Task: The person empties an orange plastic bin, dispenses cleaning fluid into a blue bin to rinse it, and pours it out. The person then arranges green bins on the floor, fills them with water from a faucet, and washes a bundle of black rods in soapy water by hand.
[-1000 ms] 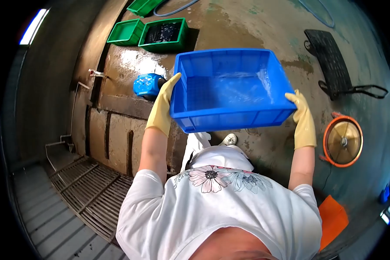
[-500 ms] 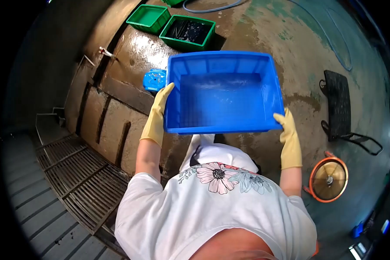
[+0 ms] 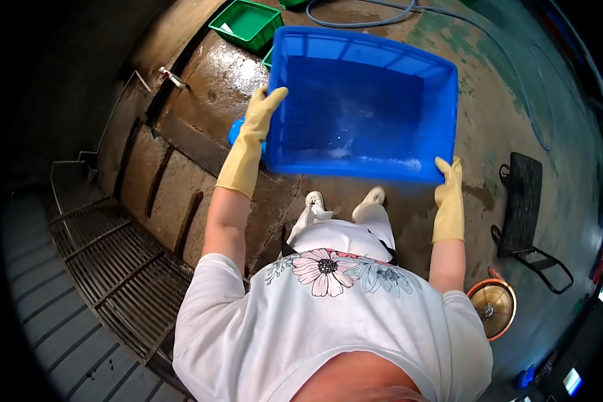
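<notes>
Far left, well apart from the blue rectangular plastic tub (image 3: 355, 171): brown slatted metal grate (image 3: 113, 268) set along the floor. Small white tap (image 3: 172, 78), left of the tub, well apart. Blue plastic object (image 3: 235, 130), mostly hidden by your arm and the tub, so I can't tell what it is. Green rectangular plastic crate (image 3: 248, 27) on the floor beyond the tub's far left corner.

Your left hand (image 3: 261, 117), yellow rubber glove: thumb spread along the tub's left rim, about midway; other fingers wrap the outside, tips hidden. Tub's in your grip, just right of those fingers, up in front of you above your shoes. Splash marks inside look like water. Holding opposite sides probably shares the load.

Your right hand (image 3: 450, 187), same glove: thumb hooked on the rim at the tub's near right corner, other fingers half curled outside. Tub's just left of them, pinched. Sitting nearer you than the left grip, that hand likely steadies any tilt.

Right of the tub, nearer you: orange round fan (image 3: 494, 308). Farther right: black flat hand cart (image 3: 522, 194).
</notes>
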Motion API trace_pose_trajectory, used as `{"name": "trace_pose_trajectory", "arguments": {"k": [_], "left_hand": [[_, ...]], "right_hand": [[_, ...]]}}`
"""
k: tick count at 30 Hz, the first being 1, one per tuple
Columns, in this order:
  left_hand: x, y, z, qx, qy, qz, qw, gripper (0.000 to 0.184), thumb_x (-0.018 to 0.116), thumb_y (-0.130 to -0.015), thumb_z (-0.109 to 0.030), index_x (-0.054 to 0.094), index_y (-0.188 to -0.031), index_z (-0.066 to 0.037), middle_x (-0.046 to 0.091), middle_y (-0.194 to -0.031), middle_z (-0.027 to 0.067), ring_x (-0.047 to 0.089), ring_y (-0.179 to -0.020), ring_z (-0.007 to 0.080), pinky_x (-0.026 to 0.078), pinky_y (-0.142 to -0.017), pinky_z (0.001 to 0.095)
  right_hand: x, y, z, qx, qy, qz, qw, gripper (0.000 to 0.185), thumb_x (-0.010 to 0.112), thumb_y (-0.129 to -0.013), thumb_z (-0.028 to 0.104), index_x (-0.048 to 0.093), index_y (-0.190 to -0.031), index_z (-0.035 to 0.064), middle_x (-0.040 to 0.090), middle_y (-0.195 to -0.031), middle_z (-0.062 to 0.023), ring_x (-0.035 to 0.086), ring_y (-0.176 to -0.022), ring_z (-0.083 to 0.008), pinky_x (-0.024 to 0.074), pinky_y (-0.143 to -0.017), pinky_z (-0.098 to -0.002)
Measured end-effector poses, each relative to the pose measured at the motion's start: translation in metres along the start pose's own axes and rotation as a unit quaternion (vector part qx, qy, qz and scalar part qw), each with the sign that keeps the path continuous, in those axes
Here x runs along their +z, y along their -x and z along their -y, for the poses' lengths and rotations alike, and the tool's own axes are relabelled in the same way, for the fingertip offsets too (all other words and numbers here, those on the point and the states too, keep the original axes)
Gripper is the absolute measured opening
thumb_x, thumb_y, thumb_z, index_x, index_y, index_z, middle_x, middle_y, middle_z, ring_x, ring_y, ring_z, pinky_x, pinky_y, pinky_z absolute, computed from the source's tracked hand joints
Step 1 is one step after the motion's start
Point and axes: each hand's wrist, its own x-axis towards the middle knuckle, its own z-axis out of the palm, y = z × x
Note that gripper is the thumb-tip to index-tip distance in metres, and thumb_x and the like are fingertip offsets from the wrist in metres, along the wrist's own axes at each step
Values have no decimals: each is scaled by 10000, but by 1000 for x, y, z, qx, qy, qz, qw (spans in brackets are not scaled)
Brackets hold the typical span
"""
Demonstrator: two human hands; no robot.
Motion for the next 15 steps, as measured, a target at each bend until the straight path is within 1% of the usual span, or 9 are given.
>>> {"name": "trace_pose_trajectory", "arguments": {"k": [2,4,6,8,9,11,12,14,15], "left_hand": [[-9,-3,-18,-15,28,-27,999,572,759,-903,-327,554,-1261,69,683,-1053,135,681,-852,188,574,-731,298],[-13,8,-26,-61,46,-123,989,559,754,-896,-321,581,-1277,50,696,-1061,126,692,-869,208,588,-772,350],[3,41,-45,-47,127,-141,981,535,755,-884,-331,615,-1252,31,706,-1063,109,694,-866,216,591,-788,368],[3,63,-51,-101,138,-207,963,481,732,-896,-328,648,-1223,15,717,-1063,109,703,-907,216,596,-807,354],[18,78,-58,-98,132,-219,962,481,732,-896,-328,648,-1223,15,717,-1063,109,703,-907,216,596,-807,354],[57,100,-69,-29,137,-297,945,400,724,-922,-313,678,-1195,-25,740,-1037,134,733,-884,206,627,-770,339],[67,95,-71,-30,138,-306,941,400,724,-922,-313,678,-1195,-25,740,-1037,134,733,-884,206,627,-770,339],[85,86,-75,-128,162,-307,929,340,711,-935,-307,695,-1122,-24,751,-932,116,739,-764,199,639,-688,318],[83,75,-61,-173,184,-302,919,307,705,-940,-298,698,-1080,-25,750,-895,116,728,-678,195,631,-601,308]], "right_hand": [[31,-46,16,0,10,37,999,456,716,-864,77,547,-1287,81,626,-1168,-138,631,-1056,-295,554,-901,-448],[62,-74,34,-11,32,102,994,413,732,-874,102,554,-1246,89,624,-1151,-121,631,-1037,-263,561,-873,-434],[104,-98,49,90,18,93,991,335,704,-880,28,599,-1197,58,672,-1066,-90,650,-946,-218,541,-872,-395],[120,-138,21,73,51,177,980,297,696,-890,23,606,-1170,55,679,-1035,-80,648,-919,-188,533,-869,-378],[124,-152,10,79,87,205,972,290,694,-884,20,608,-1160,36,684,-1025,-76,646,-897,-181,524,-879,-364],[124,-158,8,123,96,240,958,304,686,-875,11,612,-1170,17,686,-1051,-90,647,-928,-195,515,-899,-354],[120,-166,7,140,98,255,952,319,683,-872,8,615,-1184,9,688,-1065,-98,649,-943,-203,511,-911,-352],[103,-184,16,161,118,262,944,295,699,-874,35,624,-1159,24,690,-1057,-91,646,-961,-202,498,-930,-360],[93,-196,21,177,134,262,939,272,715,-876,62,634,-1135,39,693,-1049,-84,642,-979,-200,485,-948,-367]]}}
